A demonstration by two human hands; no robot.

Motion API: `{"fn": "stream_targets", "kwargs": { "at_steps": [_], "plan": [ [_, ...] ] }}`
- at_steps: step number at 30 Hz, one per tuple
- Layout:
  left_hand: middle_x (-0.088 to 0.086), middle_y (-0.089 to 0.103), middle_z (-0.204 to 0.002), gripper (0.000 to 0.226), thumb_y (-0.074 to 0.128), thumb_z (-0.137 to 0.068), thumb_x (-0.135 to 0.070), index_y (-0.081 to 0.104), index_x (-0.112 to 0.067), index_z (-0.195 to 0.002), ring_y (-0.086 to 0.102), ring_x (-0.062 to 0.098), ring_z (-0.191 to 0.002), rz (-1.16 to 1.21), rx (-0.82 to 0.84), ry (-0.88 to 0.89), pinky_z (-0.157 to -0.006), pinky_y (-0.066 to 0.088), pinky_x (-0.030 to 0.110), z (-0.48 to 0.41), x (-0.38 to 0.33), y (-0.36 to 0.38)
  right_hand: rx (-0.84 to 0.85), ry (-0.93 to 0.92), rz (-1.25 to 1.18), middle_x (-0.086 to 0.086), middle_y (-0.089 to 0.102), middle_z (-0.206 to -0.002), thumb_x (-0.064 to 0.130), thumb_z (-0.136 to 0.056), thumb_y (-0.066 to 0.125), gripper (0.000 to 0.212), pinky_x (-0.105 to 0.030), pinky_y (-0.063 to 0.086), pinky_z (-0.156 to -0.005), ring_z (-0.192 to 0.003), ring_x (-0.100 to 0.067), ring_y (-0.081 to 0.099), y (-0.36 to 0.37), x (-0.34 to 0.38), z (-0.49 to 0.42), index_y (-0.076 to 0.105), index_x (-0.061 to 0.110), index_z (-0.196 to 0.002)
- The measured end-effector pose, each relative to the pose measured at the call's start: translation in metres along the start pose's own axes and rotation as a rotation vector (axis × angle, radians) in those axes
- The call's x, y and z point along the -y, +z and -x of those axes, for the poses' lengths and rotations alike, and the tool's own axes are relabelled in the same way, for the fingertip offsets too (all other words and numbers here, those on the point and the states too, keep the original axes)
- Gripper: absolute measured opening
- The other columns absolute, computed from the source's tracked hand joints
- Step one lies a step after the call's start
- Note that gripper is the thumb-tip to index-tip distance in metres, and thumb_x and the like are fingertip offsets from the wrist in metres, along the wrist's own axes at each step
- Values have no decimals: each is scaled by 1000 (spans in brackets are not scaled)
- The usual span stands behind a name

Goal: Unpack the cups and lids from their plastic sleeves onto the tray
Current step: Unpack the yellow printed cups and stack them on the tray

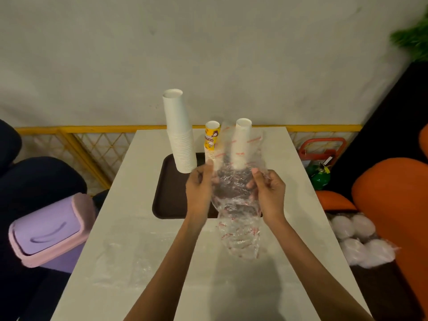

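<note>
While three cup stacks (179,133) stand on the brown tray (166,193), left hand (200,184) and right hand (268,193) each pinch the crumpled plastic sleeve (234,205), fingers curled.

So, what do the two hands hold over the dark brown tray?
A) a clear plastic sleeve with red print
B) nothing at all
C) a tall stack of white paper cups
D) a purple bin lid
A: the left hand and the right hand each pinch a side of the clear plastic sleeve with red print, which hangs between them over the dark brown tray.
</note>
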State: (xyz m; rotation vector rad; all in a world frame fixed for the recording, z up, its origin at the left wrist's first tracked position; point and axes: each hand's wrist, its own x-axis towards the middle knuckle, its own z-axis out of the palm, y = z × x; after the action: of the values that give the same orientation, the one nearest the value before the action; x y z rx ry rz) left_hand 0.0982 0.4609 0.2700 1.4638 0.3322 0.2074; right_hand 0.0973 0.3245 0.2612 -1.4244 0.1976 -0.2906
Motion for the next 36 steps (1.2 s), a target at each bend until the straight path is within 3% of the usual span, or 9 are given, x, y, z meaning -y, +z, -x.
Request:
{"fn": "stream_targets", "kwargs": {
  "at_steps": [2, 5, 9, 13, 17, 21, 27, 32, 36],
  "plan": [
    [1, 66, -90, 25, 53, -93, -39, 60, -16, -97, 65, 15, -85, -67, 86, -30, -77, 55, 32, 18, 13, -12, -54, -8, 8, 2, 62, -52, 19, -95, 55, 24, -18, 39, -37, -32, -7, 46, 12, -2, 5, 46, 9, -75],
    [-3, 58, -72, 23, 55, -93, -31, 56, -11, -82, 54, -1, -64, -102, 84, 47, -63, 46, 17, 30, 29, -31, -110, -45, 60, 2, 63, -53, 24, -95, 55, 22, -20, 45, -44, -38, -7, 52, 30, -5, 18, 47, 13, -77],
    [-7, 36, -59, 35, 53, -96, -19, 38, -17, -64, 37, 0, -51, -208, 41, 211, -50, 33, 11, 33, 31, -54, -130, -147, 163, -4, 58, -52, 23, -95, 56, 17, -26, 46, -39, -37, -10, 54, 40, -4, 28, 49, 21, -80],
    [-4, 41, -61, 33, 54, -96, -21, 41, -13, -67, 41, -1, -53, -330, 132, 235, -51, 35, 13, 23, 41, -77, -179, -238, 322, -7, 55, -51, 22, -93, 61, 16, -29, 46, -42, -40, -15, 54, 34, -5, 35, 52, 17, -81],
    [-3, 46, -57, 32, 49, -98, -21, 44, -9, -69, 43, 3, -51, -309, 151, 198, -53, 37, 13, 23, 52, -88, -132, 22, 21, -8, 63, -64, 27, -94, 57, 8, -23, 47, -41, -45, -11, 56, 35, -2, 58, 57, 19, -92],
    [-2, 49, -54, 36, 43, -101, -23, 50, -1, -73, 45, 3, -46, -295, 120, 175, -52, 39, 21, 28, 51, -84, 9, 225, 111, -5, 70, -80, 43, -95, 44, 41, -25, 54, -55, -68, -16, 66, 39, -24, 95, 64, 9, -101],
    [-2, 54, -49, 47, 35, -103, -29, 54, -14, -63, 47, 5, -40, -378, 129, 104, -48, 43, 29, 24, 39, -86, -139, 81, 230, 1, 48, -39, 22, -93, 58, 39, -22, 40, -39, -33, -9, 45, 41, -38, 115, 44, 7, -61],
    [11, 58, -61, 44, 36, -103, -31, 63, -1, -89, 41, 6, -33, -249, 181, -107, -33, 32, 18, 26, 34, -80, -181, 40, 241, 2, 42, -37, 21, -93, 59, 34, -18, 34, -35, -29, -7, 40, 31, -32, 120, 50, 1, -68],
    [2, 61, -63, 32, 48, -97, -39, 59, -12, -82, 54, 6, -41, -294, 216, -70, -46, 47, 20, 26, 26, -72, -97, 44, 204, 6, 38, -34, 17, -94, 57, 29, -16, 31, -34, -29, -6, 36, 22, -30, 124, 46, 17, -67]
  ]
}}
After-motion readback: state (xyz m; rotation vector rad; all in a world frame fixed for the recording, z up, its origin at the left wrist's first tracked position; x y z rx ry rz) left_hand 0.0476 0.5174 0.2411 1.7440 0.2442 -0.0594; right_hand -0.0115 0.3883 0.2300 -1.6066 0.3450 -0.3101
